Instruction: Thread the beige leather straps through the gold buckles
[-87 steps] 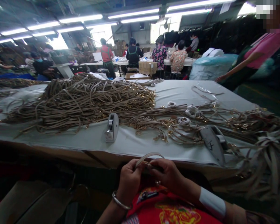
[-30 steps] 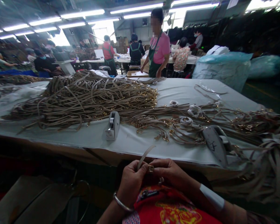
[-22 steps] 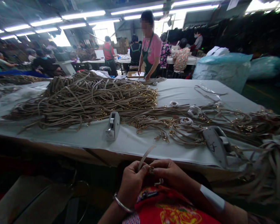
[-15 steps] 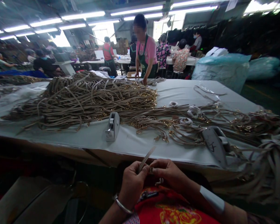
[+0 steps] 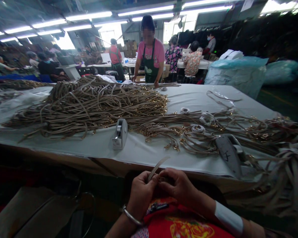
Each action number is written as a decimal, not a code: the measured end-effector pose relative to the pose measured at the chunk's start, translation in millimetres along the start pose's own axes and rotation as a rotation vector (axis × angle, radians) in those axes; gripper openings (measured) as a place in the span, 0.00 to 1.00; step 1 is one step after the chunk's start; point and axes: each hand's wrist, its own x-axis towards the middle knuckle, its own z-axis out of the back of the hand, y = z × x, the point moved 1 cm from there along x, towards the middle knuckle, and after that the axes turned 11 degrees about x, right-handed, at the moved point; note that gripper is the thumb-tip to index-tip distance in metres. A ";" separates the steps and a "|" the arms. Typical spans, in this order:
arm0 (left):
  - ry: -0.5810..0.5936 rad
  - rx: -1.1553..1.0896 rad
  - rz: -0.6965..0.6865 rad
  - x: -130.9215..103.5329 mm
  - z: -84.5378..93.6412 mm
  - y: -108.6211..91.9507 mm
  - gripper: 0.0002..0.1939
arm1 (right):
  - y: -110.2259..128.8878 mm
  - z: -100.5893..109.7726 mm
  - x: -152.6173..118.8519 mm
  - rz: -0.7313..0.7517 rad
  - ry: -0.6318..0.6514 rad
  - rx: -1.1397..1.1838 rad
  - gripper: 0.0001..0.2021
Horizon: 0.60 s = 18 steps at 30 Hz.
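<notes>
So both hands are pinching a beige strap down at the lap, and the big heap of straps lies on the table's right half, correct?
Not quite. The head view shows the left hand and right hand together on the beige strap at the lap, but the big heap of straps lies on the left half of the table; the right half holds a thinner scatter.

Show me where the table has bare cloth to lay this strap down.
Bare cloth runs along the near edge of the table, left of the tape dispenser, and between it and the second dispenser. A far patch lies right of the big strap pile. The right side is crowded with buckled straps.
</notes>
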 end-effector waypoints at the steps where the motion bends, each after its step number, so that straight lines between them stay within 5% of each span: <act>1: -0.010 -0.003 0.007 0.3 -0.4 -0.7 0.19 | 2.4 1.3 -0.8 0.073 0.031 -0.059 0.08; 4: 0.006 0.010 -0.010 0.5 -0.5 -2.6 0.18 | 7.1 5.1 -1.7 0.187 0.091 -0.181 0.08; 7: 0.043 0.027 -0.101 -0.2 2.4 -4.7 0.19 | 3.2 11.0 1.7 0.091 -0.026 -0.077 0.09; 12: 0.014 0.143 -0.235 -1.9 6.4 -6.6 0.23 | -6.0 18.1 11.8 -0.290 -0.206 0.722 0.16; 18: 0.124 0.130 -0.231 2.3 -2.4 10.9 0.27 | 4.3 27.8 20.5 -0.227 -0.219 1.211 0.12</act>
